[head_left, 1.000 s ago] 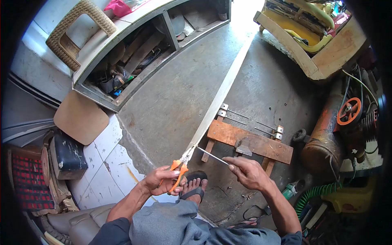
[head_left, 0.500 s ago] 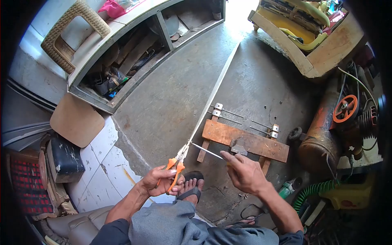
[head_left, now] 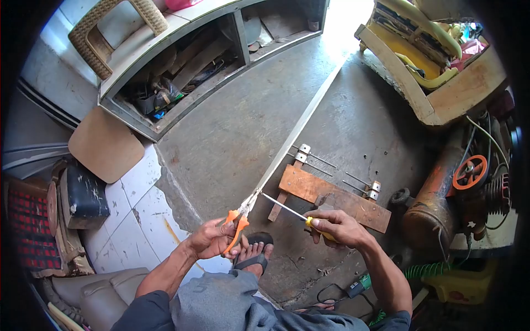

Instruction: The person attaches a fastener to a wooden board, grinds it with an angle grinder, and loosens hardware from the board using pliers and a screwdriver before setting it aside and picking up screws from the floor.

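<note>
My left hand point(head_left: 214, 238) is wrapped round the orange handles of a pair of pliers point(head_left: 238, 225). The plier jaws are at the near end of a long pale strip point(head_left: 305, 121), which runs away across the floor. In my right hand point(head_left: 343, 225) is a screwdriver point(head_left: 287, 207) with a yellow handle. Its metal shaft points left, the tip close to the strip's end near the jaws; whether it touches I cannot tell. Just beyond my right hand lies a wooden board point(head_left: 353, 205) on crosspieces, with metal blocks and rods.
An air compressor point(head_left: 433, 193) with an orange wheel stands at right. A green power tool point(head_left: 359, 286) lies beside my right forearm. Along the left runs a low cabinet point(head_left: 243, 36) holding scrap. A wooden-sided piece with yellow parts point(head_left: 408, 83) stands at the back right.
My right hand has turned and shifted slightly right and down, so the yellow screwdriver handle now shows. The pliers stay at the strip's end. The camera view has shifted a little.
</note>
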Tool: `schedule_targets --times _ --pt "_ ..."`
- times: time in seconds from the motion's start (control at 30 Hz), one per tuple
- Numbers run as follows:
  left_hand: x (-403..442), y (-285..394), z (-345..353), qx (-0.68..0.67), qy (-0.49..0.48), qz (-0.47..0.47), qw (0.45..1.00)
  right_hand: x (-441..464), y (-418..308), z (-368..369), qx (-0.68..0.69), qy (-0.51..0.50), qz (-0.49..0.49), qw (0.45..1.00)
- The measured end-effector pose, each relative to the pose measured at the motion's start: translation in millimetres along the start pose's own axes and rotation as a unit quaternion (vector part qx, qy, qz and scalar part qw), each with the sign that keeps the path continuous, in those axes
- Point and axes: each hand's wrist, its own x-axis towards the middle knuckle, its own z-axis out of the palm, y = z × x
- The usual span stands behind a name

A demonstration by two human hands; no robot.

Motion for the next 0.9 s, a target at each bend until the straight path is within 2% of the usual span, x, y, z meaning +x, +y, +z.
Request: schedule_targets --times 0.03,0.13,0.27,0.33,0.37,0.43,0.5,0.53,0.57,0.6,0.63,0.7,0.77,0.83,0.9 --pt "1 1 -1 -0.002 0.0 0.004 1.0 2 -3 0 0.019 -0.002 -0.002 1.0" --pt "5 2 -1 0.014 0.005 -0.067 0.998 4 -12 -3 0.008 -0.006 0.031 0.999" --pt "1 -3 -3 0.006 0.003 -0.103 0.995 12 1 -4 -0.041 0.014 0.011 0.999" --pt "-2 -6 -5 -0.002 0.005 -0.111 0.994 13 8 -1 -0.127 0.044 -0.058 0.989" --pt "0 -6 -6 -0.007 0.004 -0.114 0.993 12 8 1 -0.129 0.044 -0.059 0.989" --pt "-2 -7 -3 -0.01 0.0 -0.11 0.994 6 9 14 -0.261 0.136 -0.228 0.928" --pt "0 -4 -3 -0.005 -0.008 -0.107 0.994 -2 8 21 -0.31 0.15 -0.188 0.92" --pt "-1 -9 -3 -0.017 -0.003 -0.111 0.994 -6 11 22 -0.443 0.201 -0.25 0.837" --pt "-1 -11 -4 -0.025 0.002 -0.117 0.993 -8 13 23 -0.56 0.249 -0.304 0.729" --pt "-1 -12 -3 -0.043 -0.001 -0.126 0.991 -12 14 25 -0.6 0.275 -0.303 0.687" --pt "-3 -16 -1 -0.044 -0.003 -0.128 0.991 -16 16 27 -0.601 0.275 -0.3 0.688" --pt "-3 -16 0 -0.049 0.029 -0.111 0.992 -18 12 29 -0.667 0.307 -0.349 0.583" --pt "-3 -19 1 -0.064 0.003 -0.108 0.992 -26 -5 26 -0.66 0.297 -0.337 0.603" --pt "-1 -22 1 -0.102 0.003 -0.098 0.99 -26 -16 31 -0.513 0.324 -0.252 0.754" --pt "0 -19 5 -0.094 0.006 -0.092 0.991 -22 -7 20 -0.543 0.292 -0.29 0.732"
